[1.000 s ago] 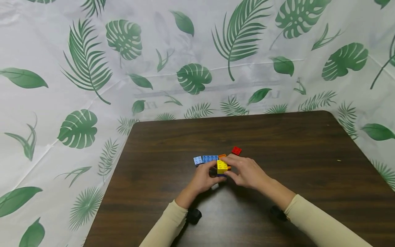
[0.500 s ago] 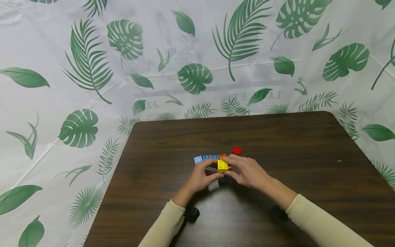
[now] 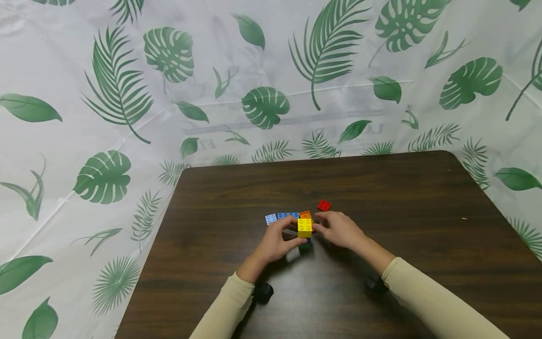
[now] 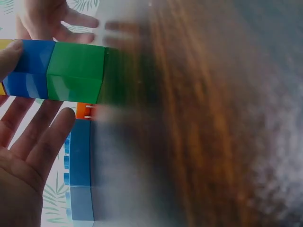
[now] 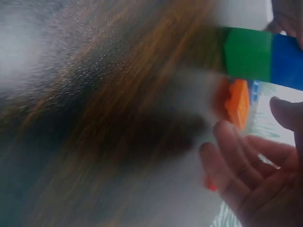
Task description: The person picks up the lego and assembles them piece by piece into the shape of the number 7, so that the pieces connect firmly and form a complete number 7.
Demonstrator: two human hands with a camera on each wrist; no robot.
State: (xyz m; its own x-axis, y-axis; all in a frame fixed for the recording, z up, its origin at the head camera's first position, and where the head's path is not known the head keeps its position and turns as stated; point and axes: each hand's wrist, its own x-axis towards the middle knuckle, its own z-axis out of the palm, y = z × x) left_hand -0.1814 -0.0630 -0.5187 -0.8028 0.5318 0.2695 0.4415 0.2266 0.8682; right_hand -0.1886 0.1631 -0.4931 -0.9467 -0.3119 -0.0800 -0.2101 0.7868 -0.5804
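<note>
A stack of bricks stands on the table, with a yellow brick (image 3: 304,228) on top, a blue brick (image 4: 32,64) beneath it and a green brick (image 4: 75,71) at the bottom. My left hand (image 3: 274,241) holds this stack from the left, its thumb on the near side and fingers on the far side. Just right of the stack is my right hand (image 3: 342,230), with loose, spread fingers and nothing in its grasp. The right wrist view shows a gap between those fingers and the green and blue bricks. Behind the stack lies an orange brick (image 5: 239,105), partly hidden in the head view.
Behind the left hand, a long blue brick (image 3: 289,215) and a light blue brick (image 3: 271,219) form a row beside the orange one. A red brick (image 3: 324,205) lies farther back to the right. Leaf-printed sheeting (image 3: 271,56) surrounds the dark wooden table (image 3: 237,188).
My right hand has let go of the yellow brick and drawn off to the right. More of the orange brick shows. Earlier, my left hand shifted slightly on the stack, exposing the green brick.
</note>
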